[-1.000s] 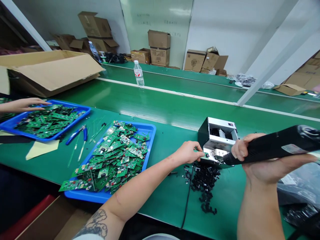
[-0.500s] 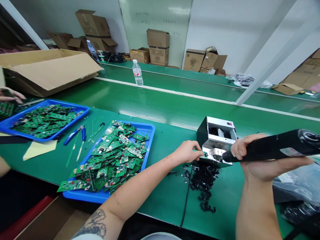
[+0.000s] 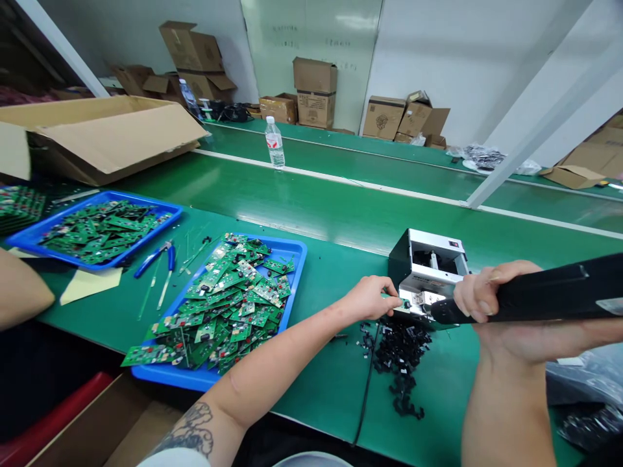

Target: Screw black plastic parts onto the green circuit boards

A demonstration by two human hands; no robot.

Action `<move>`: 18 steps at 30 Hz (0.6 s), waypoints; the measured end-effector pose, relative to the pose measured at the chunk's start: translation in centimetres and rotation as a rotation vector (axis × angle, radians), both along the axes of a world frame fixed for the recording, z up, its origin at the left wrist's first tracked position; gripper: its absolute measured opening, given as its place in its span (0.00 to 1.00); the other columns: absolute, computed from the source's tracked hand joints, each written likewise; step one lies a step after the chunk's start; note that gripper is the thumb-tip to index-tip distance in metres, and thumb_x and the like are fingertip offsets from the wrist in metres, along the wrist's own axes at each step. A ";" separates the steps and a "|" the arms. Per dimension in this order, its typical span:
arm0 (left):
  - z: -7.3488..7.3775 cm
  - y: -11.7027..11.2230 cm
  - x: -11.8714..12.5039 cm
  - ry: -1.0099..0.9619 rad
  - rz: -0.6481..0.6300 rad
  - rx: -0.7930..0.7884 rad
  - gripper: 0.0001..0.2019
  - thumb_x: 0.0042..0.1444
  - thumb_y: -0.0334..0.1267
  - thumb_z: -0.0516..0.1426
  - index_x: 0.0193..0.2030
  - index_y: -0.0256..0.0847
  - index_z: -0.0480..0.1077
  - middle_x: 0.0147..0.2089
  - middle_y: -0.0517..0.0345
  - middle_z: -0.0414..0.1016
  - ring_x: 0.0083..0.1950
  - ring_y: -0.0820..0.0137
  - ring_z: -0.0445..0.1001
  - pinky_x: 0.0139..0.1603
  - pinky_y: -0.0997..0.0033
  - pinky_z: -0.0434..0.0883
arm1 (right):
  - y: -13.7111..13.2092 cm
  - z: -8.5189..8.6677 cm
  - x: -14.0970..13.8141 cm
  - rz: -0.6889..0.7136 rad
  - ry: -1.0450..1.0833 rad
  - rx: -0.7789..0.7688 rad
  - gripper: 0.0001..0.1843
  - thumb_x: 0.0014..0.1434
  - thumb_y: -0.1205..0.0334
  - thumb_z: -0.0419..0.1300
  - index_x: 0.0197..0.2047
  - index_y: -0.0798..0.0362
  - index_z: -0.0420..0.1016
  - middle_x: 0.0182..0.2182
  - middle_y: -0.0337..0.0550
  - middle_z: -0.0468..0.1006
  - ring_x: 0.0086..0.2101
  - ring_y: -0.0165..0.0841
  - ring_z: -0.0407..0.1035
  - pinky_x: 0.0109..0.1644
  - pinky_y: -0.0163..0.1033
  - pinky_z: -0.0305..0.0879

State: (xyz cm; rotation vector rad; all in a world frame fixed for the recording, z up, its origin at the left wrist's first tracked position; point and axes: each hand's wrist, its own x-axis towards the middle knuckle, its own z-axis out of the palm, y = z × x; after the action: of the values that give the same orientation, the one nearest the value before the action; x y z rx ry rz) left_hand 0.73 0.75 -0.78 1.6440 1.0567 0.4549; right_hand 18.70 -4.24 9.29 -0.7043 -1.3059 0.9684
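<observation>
- Right grip (image 3: 511, 340) is wrapped around a thick black tool, palm beneath and fingers over the near end; left grip (image 3: 372, 298) is narrow, thumb and fingertips pinching one small green board
- Green surface (image 3: 341, 272) spreads under everything at hand, with a glossy green strip and a white rail running along its far side
- Large open carton (image 3: 121, 136) sits at the far left, one broad flap sloping toward the trays
- Another person's bare arm (image 3: 19, 288) reaches in at the left edge, its hand out of view
- Near blue tray (image 3: 299, 266), left of the left forearm, is heaped with green circuit boards (image 3: 214, 311), a few jutting over its left front corner
- Far blue tray (image 3: 172, 214) lies beyond it to the left, also piled with boards
- Silver-and-black machine (image 3: 428, 277) stands right of centre, open at the top, with a small red-and-black switch at its upper right corner
- Black tool (image 3: 549, 295) slants from the right edge, its thin end at the machine's front block; contact cannot be made out
- Black bits (image 3: 403, 350) are scattered in a loose heap in front of the machine, a dark cable (image 3: 366, 395) beside them
- Clear bottle (image 3: 276, 150) stands upright by the white rail
- Blue-handled pliers (image 3: 171, 256) lie splayed between the two trays
- Small green board (image 3: 403, 303) is held at the machine's front left, just beside the metal block
</observation>
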 end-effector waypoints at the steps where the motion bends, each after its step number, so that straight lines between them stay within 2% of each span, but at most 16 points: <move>1: -0.1 0.0 0.0 0.000 -0.001 0.001 0.11 0.53 0.43 0.59 0.38 0.38 0.74 0.26 0.58 0.76 0.22 0.75 0.66 0.26 0.76 0.62 | 0.1 0.3 -0.3 0.006 0.010 0.010 0.46 0.36 0.14 0.46 0.21 0.50 0.77 0.10 0.41 0.61 0.11 0.32 0.56 0.14 0.40 0.52; 5: -0.2 0.0 0.0 -0.002 0.001 0.017 0.10 0.53 0.43 0.59 0.37 0.38 0.74 0.26 0.59 0.76 0.23 0.75 0.66 0.26 0.76 0.62 | 0.9 0.8 -1.5 0.060 0.025 0.056 0.44 0.38 0.16 0.48 0.29 0.49 0.80 0.11 0.39 0.64 0.11 0.32 0.58 0.14 0.39 0.54; 12: -0.4 0.1 0.1 -0.004 0.006 0.011 0.11 0.53 0.44 0.59 0.37 0.38 0.74 0.26 0.59 0.76 0.22 0.76 0.66 0.24 0.76 0.61 | 1.7 0.4 -2.5 0.063 0.031 0.056 0.46 0.39 0.15 0.46 0.28 0.51 0.80 0.10 0.38 0.64 0.10 0.31 0.58 0.13 0.38 0.54; 18: -0.2 0.0 0.1 -0.004 -0.008 0.003 0.12 0.53 0.44 0.59 0.38 0.38 0.74 0.27 0.58 0.77 0.24 0.74 0.69 0.24 0.76 0.62 | 1.8 0.2 -2.9 0.104 -0.001 0.072 0.45 0.39 0.16 0.49 0.26 0.51 0.80 0.10 0.38 0.64 0.10 0.30 0.57 0.12 0.37 0.53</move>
State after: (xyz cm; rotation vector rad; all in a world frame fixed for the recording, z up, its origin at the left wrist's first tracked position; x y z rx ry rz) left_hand 0.82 0.78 -1.03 1.6489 1.0459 0.4548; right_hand 15.84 -2.41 9.47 -0.5862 -1.3823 0.9994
